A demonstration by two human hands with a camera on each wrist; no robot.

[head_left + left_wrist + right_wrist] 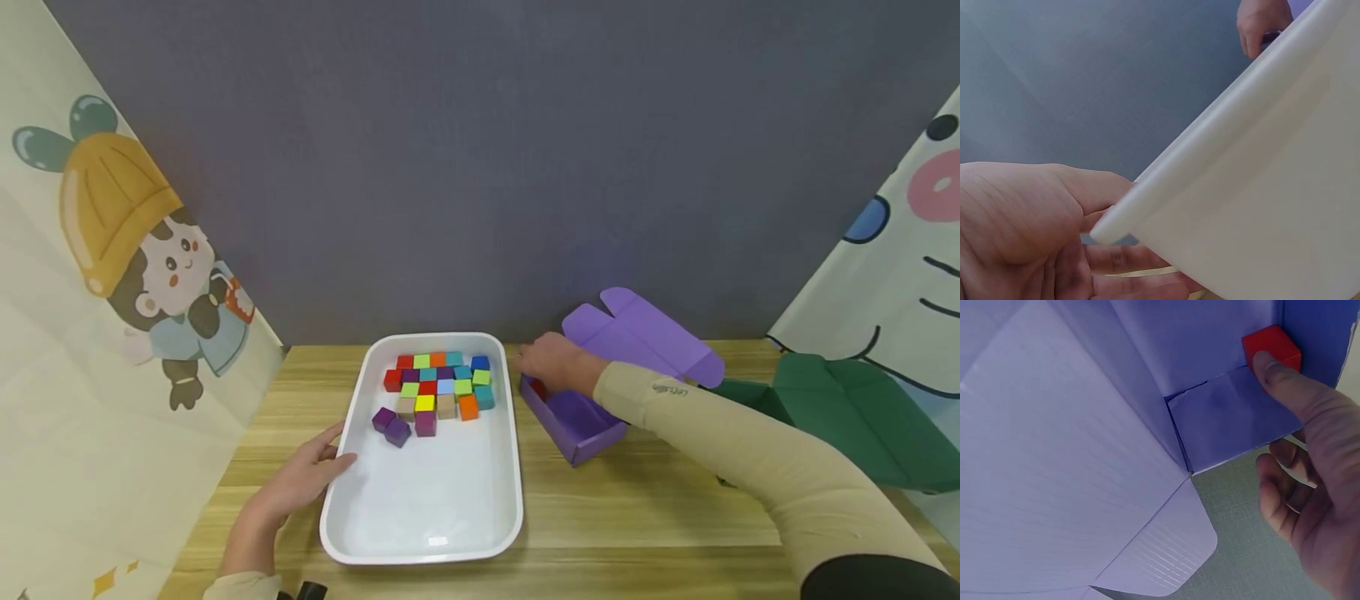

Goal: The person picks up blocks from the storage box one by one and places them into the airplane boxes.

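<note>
My left hand (300, 475) grips the left rim of a white tray (427, 508), its thumb over the edge and its fingers below, as the left wrist view shows. Colored cubes (425, 423) lie grouped in the tray's far half. My right hand (555, 360) is at the far end of an open purple box (558, 432). In the right wrist view its thumb (1297, 390) reaches inside, over a red cube (1279, 344) in the box's corner. The other fingers (1272, 500) curl outside the end wall, so the hand straddles that wall.
The purple lid (645, 337) stands folded back behind the box. An open green box (847, 417) is at the right, partly behind the right sleeve (720, 442). A dark grey wall (450, 167) rises behind the wooden table (615, 517).
</note>
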